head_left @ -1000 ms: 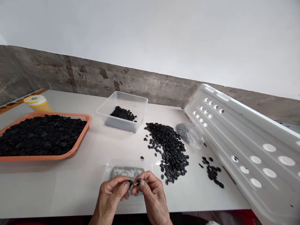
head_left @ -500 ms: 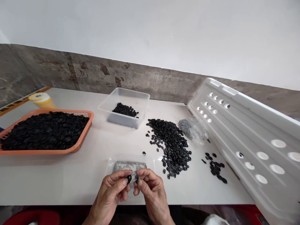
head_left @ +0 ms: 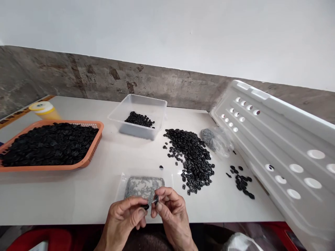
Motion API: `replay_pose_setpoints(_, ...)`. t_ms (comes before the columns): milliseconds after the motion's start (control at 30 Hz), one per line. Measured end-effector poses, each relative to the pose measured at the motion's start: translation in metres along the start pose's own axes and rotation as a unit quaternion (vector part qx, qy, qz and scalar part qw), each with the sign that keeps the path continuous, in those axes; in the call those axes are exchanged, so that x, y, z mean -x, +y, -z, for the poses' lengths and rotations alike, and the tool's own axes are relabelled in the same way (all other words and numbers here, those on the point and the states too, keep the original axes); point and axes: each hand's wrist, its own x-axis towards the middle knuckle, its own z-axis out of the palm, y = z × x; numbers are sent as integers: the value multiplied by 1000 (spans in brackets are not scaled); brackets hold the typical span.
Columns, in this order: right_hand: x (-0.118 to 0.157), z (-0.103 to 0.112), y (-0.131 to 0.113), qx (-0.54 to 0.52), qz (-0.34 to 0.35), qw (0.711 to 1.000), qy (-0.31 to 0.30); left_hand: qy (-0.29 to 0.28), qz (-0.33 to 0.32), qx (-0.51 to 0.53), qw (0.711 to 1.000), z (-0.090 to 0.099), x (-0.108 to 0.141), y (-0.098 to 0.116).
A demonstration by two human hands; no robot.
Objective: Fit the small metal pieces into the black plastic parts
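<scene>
My left hand [head_left: 125,218] is closed, thumb and forefinger pinching a small black oval piece [head_left: 144,206] held roughly flat. Close beside it, my right hand [head_left: 174,214] pinches another small black piece [head_left: 156,199], which stands more upright. A tiny silvery pin-like bit [head_left: 153,202] shows at its left side, pointing toward my left hand. The two pieces are slightly apart. Both hands are over the near side of a shallow clear plastic tray [head_left: 170,177] holding many small grey metal bits [head_left: 142,184]. A single black piece [head_left: 161,167] lies just behind the tray.
A heap of black pieces [head_left: 195,158] lies right of the tray, near a clear bag [head_left: 220,141] of grey bits and a smaller black cluster [head_left: 243,183]. An orange basket [head_left: 99,137], clear bin [head_left: 136,130], yellow-lidded cup [head_left: 44,109] and leaning white perforated panel [head_left: 282,139] surround them.
My left hand has tilted its black piece flatter and moved slightly down. In my right hand the piece has turned, and a silvery pin now shows. The view has shifted slightly.
</scene>
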Motion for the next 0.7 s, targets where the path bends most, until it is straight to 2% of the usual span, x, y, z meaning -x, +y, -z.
replay_pose_setpoints(67, -2, 1, 3, -4, -6, 1000, -13, -7, 58, 85, 995, -6, -7, -2)
replay_pose_setpoints(133, -6, 4, 6, -5, -13, 1000, -9, 2, 85, 126, 988, -12, -15, -6)
replay_pose_setpoints(300, -16, 15, 15, 6, -29, 998, 64, 44, 89, 116, 988, -11, -29, -16)
replay_pose_setpoints(433, -19, 17, 23, 13, -45, 998, 52, 48, 88, 113, 989, -2, -30, -20)
replay_pose_setpoints(567, -19, 18, 22, 29, -44, 997, 56, 71, 90, 111, 987, 4, -25, -14)
replay_pose_setpoints(700, -17, 14, 11, 107, -31, 992, 56, 102, 117, 136, 979, 6, -20, 1)
